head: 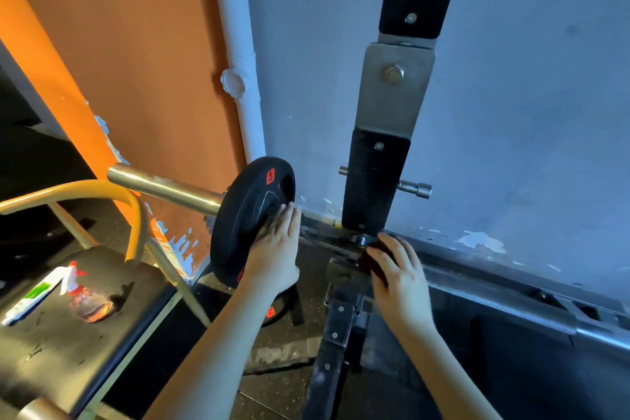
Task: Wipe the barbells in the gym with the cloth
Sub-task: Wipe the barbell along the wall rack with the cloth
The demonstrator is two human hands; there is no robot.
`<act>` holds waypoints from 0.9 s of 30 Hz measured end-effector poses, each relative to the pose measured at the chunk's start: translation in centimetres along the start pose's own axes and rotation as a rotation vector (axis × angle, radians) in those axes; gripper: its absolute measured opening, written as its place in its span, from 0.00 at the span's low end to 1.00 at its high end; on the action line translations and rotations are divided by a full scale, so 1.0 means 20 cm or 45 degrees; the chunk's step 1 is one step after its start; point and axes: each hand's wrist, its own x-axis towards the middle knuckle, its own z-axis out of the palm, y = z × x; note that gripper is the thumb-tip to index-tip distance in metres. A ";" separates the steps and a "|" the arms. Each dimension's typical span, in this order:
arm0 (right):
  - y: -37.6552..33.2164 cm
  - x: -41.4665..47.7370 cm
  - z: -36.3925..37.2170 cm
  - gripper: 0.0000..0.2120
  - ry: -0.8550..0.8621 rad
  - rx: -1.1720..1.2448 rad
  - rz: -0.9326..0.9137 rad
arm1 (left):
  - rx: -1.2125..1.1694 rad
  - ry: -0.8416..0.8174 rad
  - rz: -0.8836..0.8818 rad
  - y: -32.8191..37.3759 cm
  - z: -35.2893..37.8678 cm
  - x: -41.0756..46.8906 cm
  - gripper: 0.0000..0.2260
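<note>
A barbell lies across a black rack upright (376, 177). Its brass-coloured sleeve (163, 189) sticks out to the left, and its grey knurled shaft (494, 295) runs off to the right. A black weight plate (250, 211) with red stickers sits on the sleeve. My left hand (274, 249) presses flat on the plate's inner face, fingers straight. My right hand (397, 273) curls over a dark reddish cloth (370, 261) on the bar, just right of the rack's cradle. Most of the cloth is hidden under my fingers.
A spray bottle (83, 295) with a red-and-white head lies on a dark padded bench (68, 351) at the lower left. A yellow tube frame (102, 189) arches over it. Orange and grey walls and a white pipe (243, 89) stand close behind. Another plate (272, 312) rests on the floor.
</note>
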 end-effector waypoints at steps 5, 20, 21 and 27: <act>-0.02 0.06 -0.01 0.20 -0.072 0.025 -0.124 | 0.020 0.000 -0.012 0.01 0.01 -0.01 0.43; 0.19 -0.11 -0.20 0.24 -0.034 -0.093 -0.080 | -0.064 -0.032 -0.076 0.01 0.03 -0.04 0.37; 0.23 -0.16 -0.23 0.23 -0.001 -0.104 -0.055 | -0.065 -0.034 -0.078 0.01 0.03 -0.04 0.37; 0.01 0.01 -0.04 0.20 -0.047 -0.076 -0.053 | -0.077 -0.004 -0.107 0.02 0.04 -0.04 0.37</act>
